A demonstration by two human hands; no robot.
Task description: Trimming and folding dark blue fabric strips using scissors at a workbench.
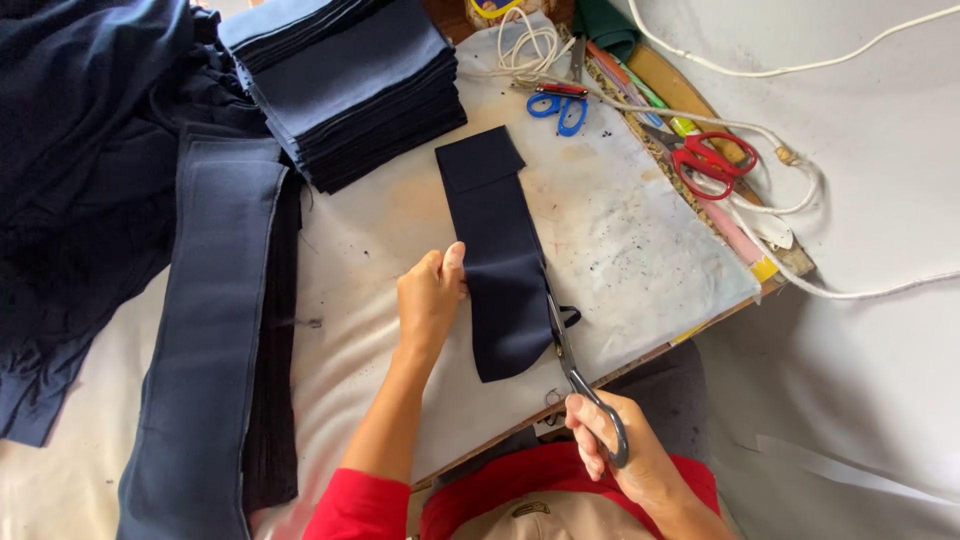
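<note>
White work table [640, 240] covered in a stained cloth, with fabric heaped all over the left side. The left hand [430, 300] lies flat on the left edge of a dark navy fabric strip [500, 260], fingers together and pressing down, not gripping anything. The strip lies in the middle of the table, running away from the person, its far end folded over. The right hand [610, 440] has its fingers closed through the handles of a pair of grey scissors [570, 360], whose blades sit along the strip's right edge near its lower end. A neat stack of navy fabric pieces [350, 80] sits up top, long navy panels [215, 330] to the left. Blue scissors [557, 108], red scissors [708, 162] and a white cord [790, 160] lie at the far right.
</note>
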